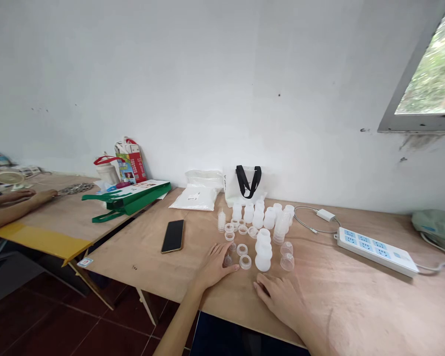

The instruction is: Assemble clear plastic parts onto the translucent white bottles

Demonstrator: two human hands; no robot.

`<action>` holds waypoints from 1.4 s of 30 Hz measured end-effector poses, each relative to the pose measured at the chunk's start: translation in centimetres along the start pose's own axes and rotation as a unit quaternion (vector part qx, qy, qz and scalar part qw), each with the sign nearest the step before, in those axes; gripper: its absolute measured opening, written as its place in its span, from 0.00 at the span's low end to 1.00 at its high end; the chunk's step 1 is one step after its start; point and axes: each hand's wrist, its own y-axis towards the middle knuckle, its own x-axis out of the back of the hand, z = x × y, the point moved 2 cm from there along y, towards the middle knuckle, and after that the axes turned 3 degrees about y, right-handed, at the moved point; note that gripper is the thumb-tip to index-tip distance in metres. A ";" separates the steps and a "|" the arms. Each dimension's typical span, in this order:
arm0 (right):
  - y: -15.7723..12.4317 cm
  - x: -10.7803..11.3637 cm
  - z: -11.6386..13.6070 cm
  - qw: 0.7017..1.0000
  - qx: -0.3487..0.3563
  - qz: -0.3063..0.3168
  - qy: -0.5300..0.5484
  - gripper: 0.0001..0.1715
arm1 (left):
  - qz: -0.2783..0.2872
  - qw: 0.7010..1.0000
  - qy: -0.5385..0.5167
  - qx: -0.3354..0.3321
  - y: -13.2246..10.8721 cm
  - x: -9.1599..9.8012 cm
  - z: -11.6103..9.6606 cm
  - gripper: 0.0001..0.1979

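Both my hands rest flat on a plywood table (341,291). My left hand (215,267) lies open, its fingertips beside a small clear cap (228,260) and a plastic ring (245,262). My right hand (282,298) lies open just in front of a small white plastic bottle (263,256). Behind them stand several more white bottles (258,215), rings and clear caps (287,262). Neither hand holds anything.
A black phone (173,236) lies left of the bottles. White bags (198,196) and a tote with black handles (246,187) stand against the wall. A power strip (376,250) and charger (325,214) lie right. Another person's arms (11,203) rest on the left table by a green bag (128,199).
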 end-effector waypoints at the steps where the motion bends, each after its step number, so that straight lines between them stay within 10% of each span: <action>1: 0.0 0.0 0.0 1.000 0.002 0.000 0.001 0.14 | 0.000 1.000 0.000 0.000 0.0 0.0 0.0 0.35; 24: 0.0 -0.3 -1.0 0.996 0.027 -0.075 0.031 0.17 | 0.015 0.995 -0.088 0.040 0.1 0.3 0.6 0.39; 35: 2.0 6.9 -11.9 0.918 -0.097 -0.375 0.083 0.31 | 0.023 0.984 -0.174 0.031 0.0 1.5 1.7 0.36; 42: 5.0 4.0 -13.6 0.891 -0.118 -0.423 0.119 0.30 | 0.016 0.980 -0.187 0.063 0.8 -0.3 2.8 0.28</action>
